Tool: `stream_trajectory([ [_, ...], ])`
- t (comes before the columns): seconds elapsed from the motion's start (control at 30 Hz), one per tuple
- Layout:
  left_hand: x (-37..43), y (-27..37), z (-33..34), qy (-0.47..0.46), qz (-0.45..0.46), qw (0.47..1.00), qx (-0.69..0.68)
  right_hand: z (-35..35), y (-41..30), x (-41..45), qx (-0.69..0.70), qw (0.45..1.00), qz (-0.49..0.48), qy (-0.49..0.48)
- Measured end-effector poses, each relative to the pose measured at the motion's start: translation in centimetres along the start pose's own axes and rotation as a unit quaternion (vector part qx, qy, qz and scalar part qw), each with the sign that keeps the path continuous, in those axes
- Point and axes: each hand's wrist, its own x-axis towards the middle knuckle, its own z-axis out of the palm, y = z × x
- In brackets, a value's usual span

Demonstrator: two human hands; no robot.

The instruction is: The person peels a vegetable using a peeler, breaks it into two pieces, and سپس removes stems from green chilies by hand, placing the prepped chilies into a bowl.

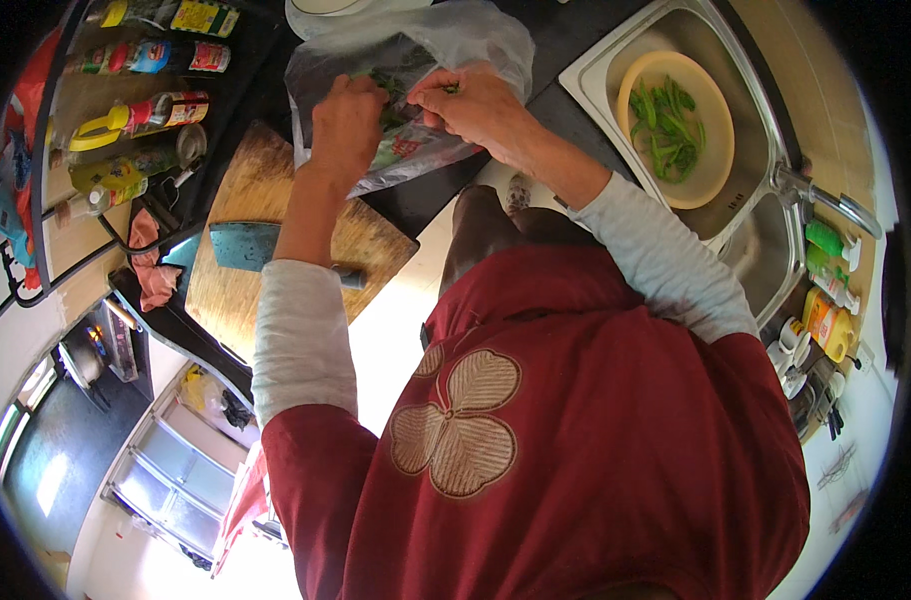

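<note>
A thin clear plastic bag (493, 34) with red print lies spread on the dark counter, and green vegetables (390, 116) show inside it. My left hand (348, 124) reaches into the bag's opening with curled fingers over the greens. Its fingertips are partly hidden, so whether they grip anything is unclear. To its right, my right hand (479, 105) pinches a small green piece (451, 88) between thumb and fingers above the bag. In the sink (613, 75) on the right stands a cream plastic basin (728, 150) holding several long green peppers (665, 127).
Below the left forearm, a cleaver (241, 245) lies on a wooden cutting board (376, 244). Sauce and oil bottles (177, 109) fill a rack at left, near a pink cloth (151, 262). A faucet (830, 196) and detergent bottles (829, 322) stand by the sink's right side.
</note>
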Motion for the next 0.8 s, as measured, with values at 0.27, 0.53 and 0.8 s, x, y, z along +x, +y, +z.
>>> stream_trajectory([
  [0.27, 0.3, 2.5, -2.8, 0.011, -0.012, 0.993, -0.119, -1.7, 2.2, 0.8, -0.047, 0.998, -0.040, 0.019],
  [0.53, -0.5, 3.4, -4.0, 0.048, 0.044, 0.990, -0.129, -3.4, 0.4, 0.1, -0.079, 0.980, -0.029, -0.182],
  [0.8, 0.0, 5.6, -4.5, 0.094, 0.061, 0.983, -0.147, -3.4, 0.6, -0.6, 0.059, 0.979, 0.019, -0.194],
])
